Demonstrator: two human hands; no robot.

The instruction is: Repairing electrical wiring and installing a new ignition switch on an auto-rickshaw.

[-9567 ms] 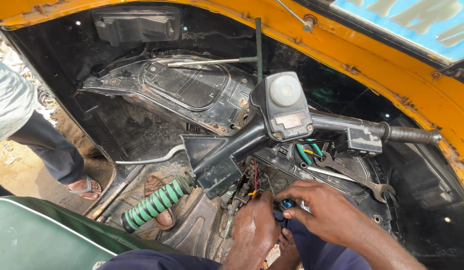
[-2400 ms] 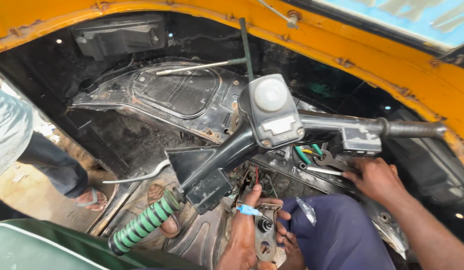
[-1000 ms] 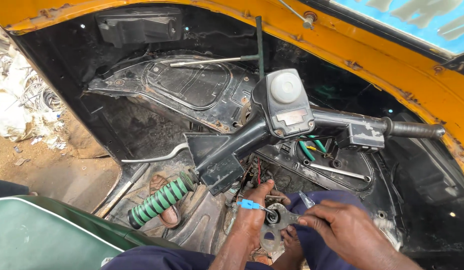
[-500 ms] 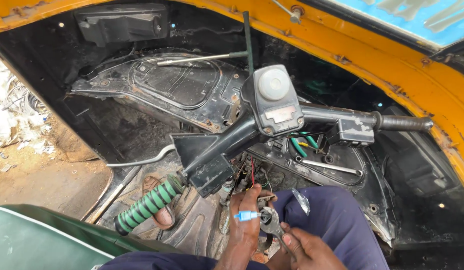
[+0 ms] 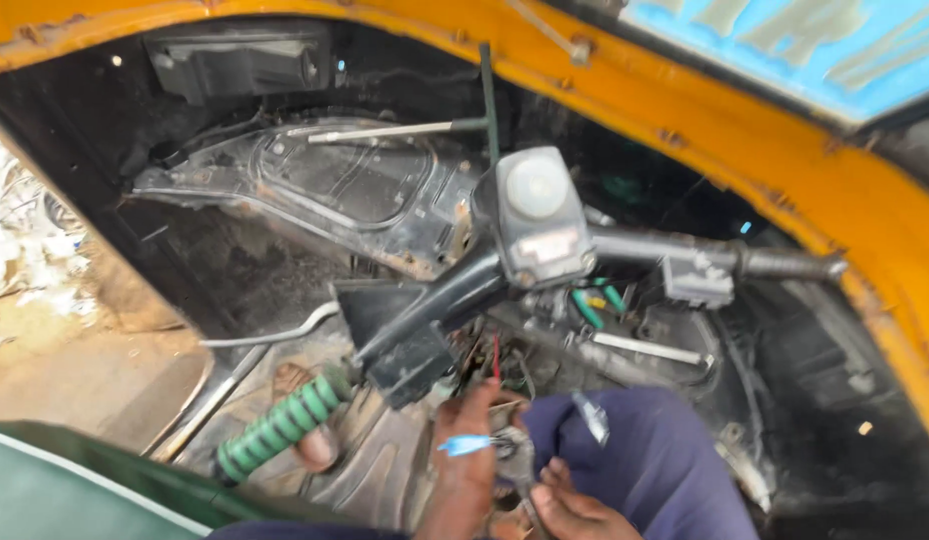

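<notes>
My left hand [image 5: 467, 462], with a blue strip round one finger, reaches down under the black handlebar column [image 5: 435, 315] and grips a small grey metal part [image 5: 515, 458]. My right hand [image 5: 573, 512] sits low at the frame's bottom edge, its fingertips against the same part from below. It is partly cut off and blurred. Red and dark wires [image 5: 497, 358] hang just above both hands. My knee in blue cloth [image 5: 650, 465] is right beside them.
The handlebar carries a round white gauge [image 5: 537, 188] and a right grip [image 5: 790, 265]. A green ribbed grip [image 5: 282, 428] juts out lower left. Green-handled pliers [image 5: 595, 302] lie behind the column, and a long T-handled rod [image 5: 385, 131] rests on the black panel. Yellow bodywork [image 5: 785, 170] arches overhead.
My right hand came down from the right side of the handlebar to the part beside my left hand. A person standing at the left has left the view.
</notes>
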